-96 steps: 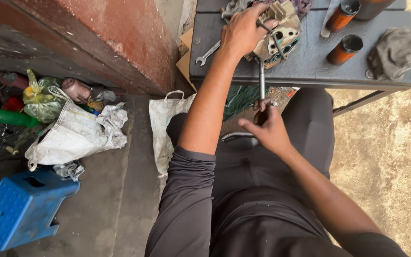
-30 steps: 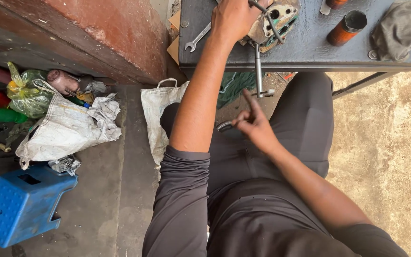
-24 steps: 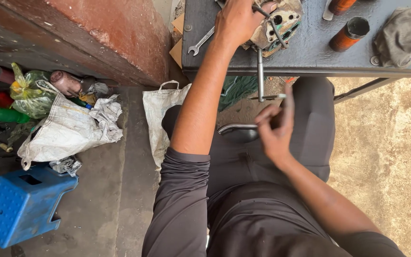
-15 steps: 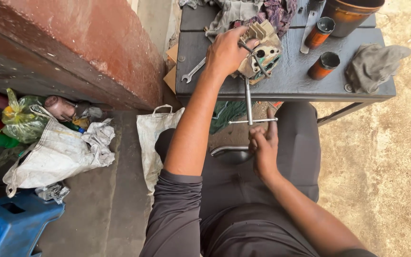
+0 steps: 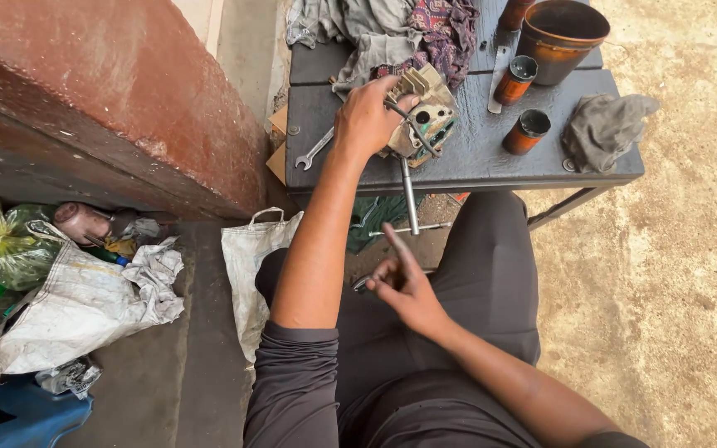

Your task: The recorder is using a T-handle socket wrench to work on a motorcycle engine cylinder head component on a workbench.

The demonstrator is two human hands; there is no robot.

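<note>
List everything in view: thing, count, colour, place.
metal engine part: one, grey, table front, under the left hand
T-handle wrench: one, steel, hanging from the part
spanner: one, steel, table's left edge
table: one, dark grey
cans: two small, rusty orange, on table
pot: one, rusty, table back
rags: several, grey
bag: one, white, on floor
left hand: gripping the part
right hand: open, below the wrench
</note>
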